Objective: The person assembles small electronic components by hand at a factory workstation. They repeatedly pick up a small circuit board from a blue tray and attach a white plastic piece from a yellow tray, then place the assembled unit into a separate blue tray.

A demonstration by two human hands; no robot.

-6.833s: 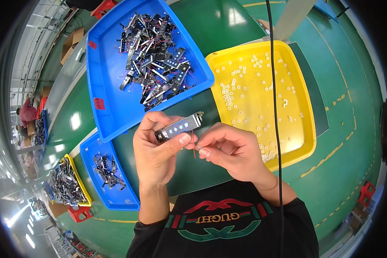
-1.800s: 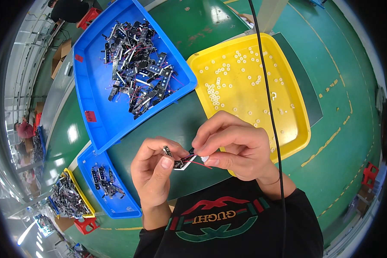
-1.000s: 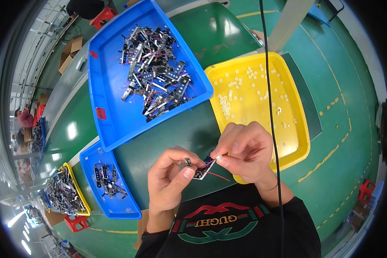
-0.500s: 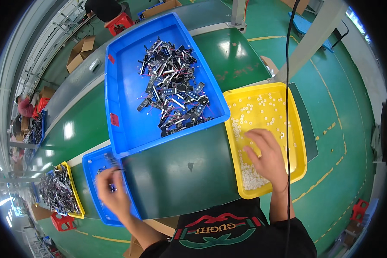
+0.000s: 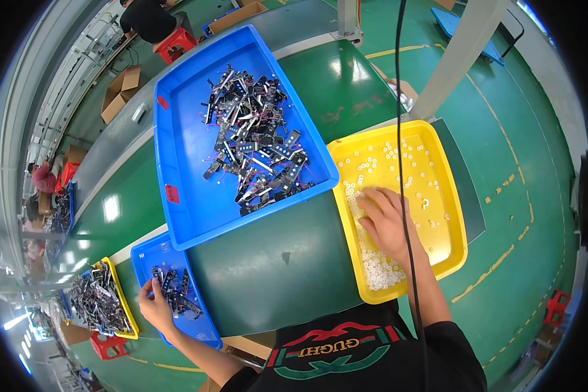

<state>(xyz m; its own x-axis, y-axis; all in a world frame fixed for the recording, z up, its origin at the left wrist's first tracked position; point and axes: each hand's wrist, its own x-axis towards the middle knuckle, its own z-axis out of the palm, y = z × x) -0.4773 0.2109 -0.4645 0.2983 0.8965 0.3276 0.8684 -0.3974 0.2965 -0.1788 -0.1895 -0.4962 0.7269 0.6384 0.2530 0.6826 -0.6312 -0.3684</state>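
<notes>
Over the small blue tray (image 5: pixel 210 334) at the left, my left hand (image 5: pixel 155 310) is closed, thumb and finger pinching the end of a small black circuit board (image 5: pixel 155 273). Several similar black boards (image 5: pixel 180 295) lie in that tray just beside the fingertips. At the right, my right hand (image 5: pixel 389 225) reaches into the yellow tray (image 5: pixel 457 215), its fingers spread and thumb apart. Its fingertips touch or hover close above small white rings (image 5: pixel 349 196); whether one is under them is hidden. More white rings (image 5: pixel 381 272) are heaped near the tray's front corner.
A large blue tray (image 5: pixel 183 140) with a pile of black boards and thin wires (image 5: pixel 255 137) stands on the green table (image 5: pixel 268 274). Farther left is a yellow tray of similar parts (image 5: pixel 101 299). A black cable (image 5: pixel 402 130) hangs before the yellow tray. Another person (image 5: pixel 148 21) sits far back.
My left hand has lowered toward the boards in the small blue tray. My right hand has moved slightly left and up among the rings. The whole view has shifted a little.
</notes>
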